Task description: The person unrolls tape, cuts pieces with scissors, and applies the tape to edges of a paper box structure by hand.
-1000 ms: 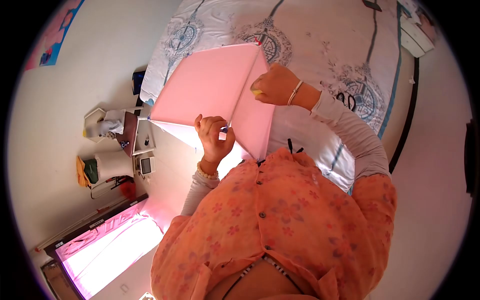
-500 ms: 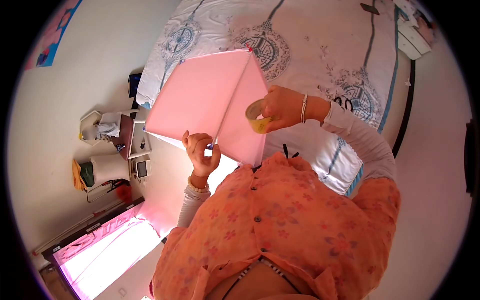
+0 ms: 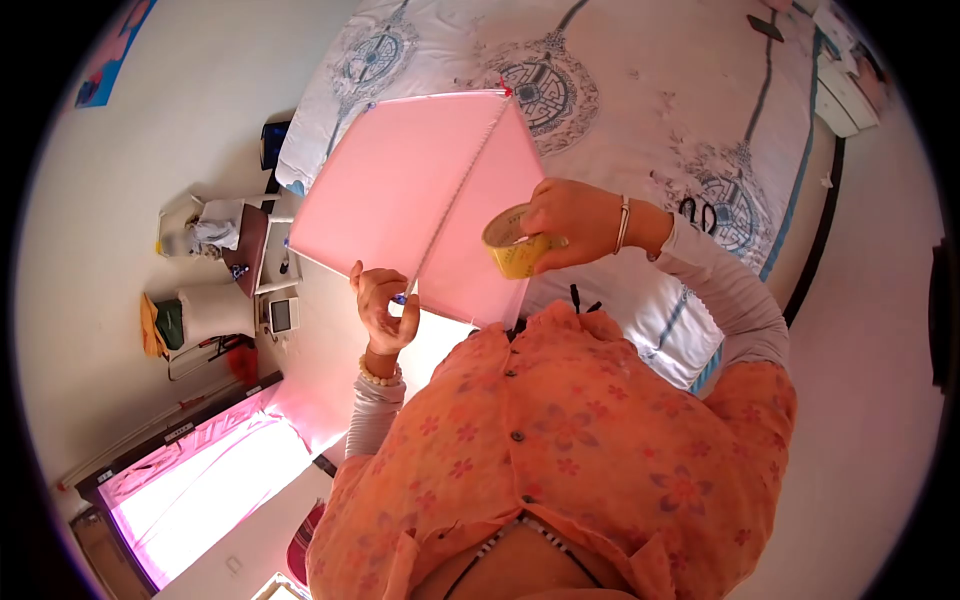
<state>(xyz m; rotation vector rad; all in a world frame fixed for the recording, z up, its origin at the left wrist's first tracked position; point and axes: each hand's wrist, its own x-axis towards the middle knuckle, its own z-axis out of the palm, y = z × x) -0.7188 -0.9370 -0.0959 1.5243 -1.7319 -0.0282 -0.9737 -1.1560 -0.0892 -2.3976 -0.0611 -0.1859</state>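
Note:
A pink box-shaped object [image 3: 400, 180] with flat panels and a pale beaded-looking edge leans over the bed's near side. At its lower corner, beside a small blue piece, my left hand [image 3: 385, 310] has its fingers curled and pinched on that corner. My right hand [image 3: 580, 225] grips a roll of yellow tape [image 3: 520, 250] in front of the right pink panel. Small red trim [image 3: 506, 91] shows at the top corner of the pink object.
The bed [image 3: 650, 110] has a white patterned cover, with a dark phone-like object [image 3: 765, 27] and black-handled scissors [image 3: 697, 213] on it. Shelves and a cushion [image 3: 217, 325] are at the left, near a bright window [image 3: 210, 490].
My left hand has shifted slightly left with the lower corner of the pink object. The tape roll has tilted in my right hand, showing more of its yellow side.

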